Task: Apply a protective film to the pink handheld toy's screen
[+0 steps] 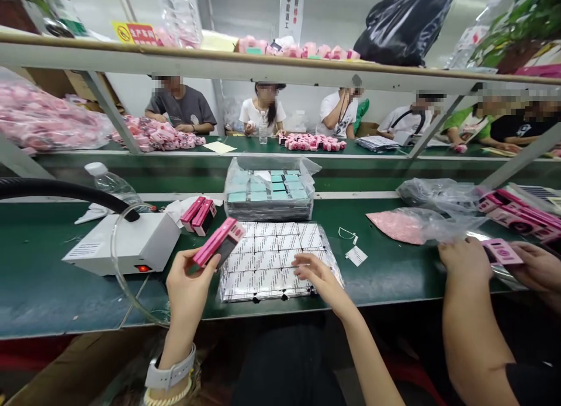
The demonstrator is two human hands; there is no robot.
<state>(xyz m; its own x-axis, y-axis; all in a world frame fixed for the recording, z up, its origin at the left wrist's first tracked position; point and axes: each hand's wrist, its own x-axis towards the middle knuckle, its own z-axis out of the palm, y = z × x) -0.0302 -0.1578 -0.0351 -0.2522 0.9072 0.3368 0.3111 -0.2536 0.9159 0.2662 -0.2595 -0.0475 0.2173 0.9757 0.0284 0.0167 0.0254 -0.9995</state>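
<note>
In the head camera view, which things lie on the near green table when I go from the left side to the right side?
White box with a red light → pink box in the left hand → sheet of white labels under the right hand → small loose tag → pink bag → a co-worker's hands with a pink piece.

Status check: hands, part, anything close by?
Left hand holds pink box, raised. Right hand fingertips on label sheet, nothing gripped. Co-worker's hands close at right; white machine left.
</note>
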